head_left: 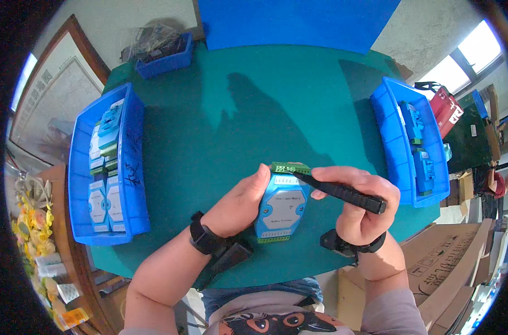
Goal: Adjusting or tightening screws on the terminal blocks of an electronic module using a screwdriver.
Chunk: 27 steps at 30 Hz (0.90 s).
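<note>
One flat blue plastic module and one slim black ridged pen-like tool in hand

Gripped in left hand, over near side of green tabletop: the module, pale-grey label face up. Left thumb pressed along upper left edge; cannot tell how the other left fingers lie, hidden behind. Pinched between thumb and fingers of right hand: the tool, slanting leftward to upper green terminal strip. Cannot tell whether touching. To left: long blue plastic bin with several similar blue-and-grey modules. To right: second blue plastic bin with blue devices, green connectors attached. Far left corner: small blue plastic tray with dark contents under clear plastic bag.
</note>
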Each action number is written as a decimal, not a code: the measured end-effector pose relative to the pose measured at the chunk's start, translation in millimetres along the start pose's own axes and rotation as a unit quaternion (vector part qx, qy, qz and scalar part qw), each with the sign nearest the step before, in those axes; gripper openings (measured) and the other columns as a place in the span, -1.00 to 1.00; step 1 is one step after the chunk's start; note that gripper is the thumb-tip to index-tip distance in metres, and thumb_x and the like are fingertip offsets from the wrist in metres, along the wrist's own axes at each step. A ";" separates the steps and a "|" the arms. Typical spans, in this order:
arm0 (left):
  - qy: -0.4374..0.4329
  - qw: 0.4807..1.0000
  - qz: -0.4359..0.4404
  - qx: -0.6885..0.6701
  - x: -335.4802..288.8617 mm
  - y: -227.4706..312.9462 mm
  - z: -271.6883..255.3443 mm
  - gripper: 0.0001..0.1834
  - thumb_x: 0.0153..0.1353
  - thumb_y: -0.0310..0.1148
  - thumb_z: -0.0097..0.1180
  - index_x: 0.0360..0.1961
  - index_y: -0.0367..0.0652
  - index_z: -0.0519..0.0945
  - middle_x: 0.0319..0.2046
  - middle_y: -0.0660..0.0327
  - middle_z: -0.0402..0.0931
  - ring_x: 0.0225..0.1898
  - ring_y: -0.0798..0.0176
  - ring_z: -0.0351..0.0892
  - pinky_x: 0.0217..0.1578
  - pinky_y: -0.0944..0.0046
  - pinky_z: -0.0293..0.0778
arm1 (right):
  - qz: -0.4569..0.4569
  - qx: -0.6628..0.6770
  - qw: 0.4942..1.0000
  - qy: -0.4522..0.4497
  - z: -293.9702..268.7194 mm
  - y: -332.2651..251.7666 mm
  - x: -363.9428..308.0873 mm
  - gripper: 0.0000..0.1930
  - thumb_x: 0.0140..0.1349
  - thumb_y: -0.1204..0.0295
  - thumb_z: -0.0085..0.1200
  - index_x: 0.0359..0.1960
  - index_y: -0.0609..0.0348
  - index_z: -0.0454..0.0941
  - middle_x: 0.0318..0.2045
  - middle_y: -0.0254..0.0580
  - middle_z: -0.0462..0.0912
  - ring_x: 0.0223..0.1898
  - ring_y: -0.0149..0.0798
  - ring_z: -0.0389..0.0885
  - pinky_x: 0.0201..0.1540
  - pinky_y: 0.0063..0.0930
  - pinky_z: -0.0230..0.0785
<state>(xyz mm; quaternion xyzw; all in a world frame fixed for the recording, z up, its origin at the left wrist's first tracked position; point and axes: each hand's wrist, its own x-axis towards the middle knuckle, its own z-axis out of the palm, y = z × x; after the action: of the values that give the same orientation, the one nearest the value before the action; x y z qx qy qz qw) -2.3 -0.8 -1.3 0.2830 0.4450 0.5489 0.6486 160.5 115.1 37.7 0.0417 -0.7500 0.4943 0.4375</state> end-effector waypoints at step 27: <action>-0.002 0.999 -0.019 -0.026 -0.7 1.8 -0.2 -0.23 0.35 0.23 -0.62 0.23 -0.15 0.31 0.02 0.17 0.48 0.02 0.25 0.49 0.03 0.22 0.41 | 0.000 0.053 0.998 0.037 2.1 -2.2 -4.2 -0.72 0.33 0.41 -0.04 0.04 0.07 0.28 -0.09 0.37 0.53 -0.20 0.01 0.64 -0.22 -0.22 0.54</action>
<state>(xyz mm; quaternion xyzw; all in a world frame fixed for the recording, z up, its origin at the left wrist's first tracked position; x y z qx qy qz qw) -3.3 -1.1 0.3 0.2586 0.4346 0.5475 0.6667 162.8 110.8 36.0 0.0466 -0.7061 0.5344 0.4623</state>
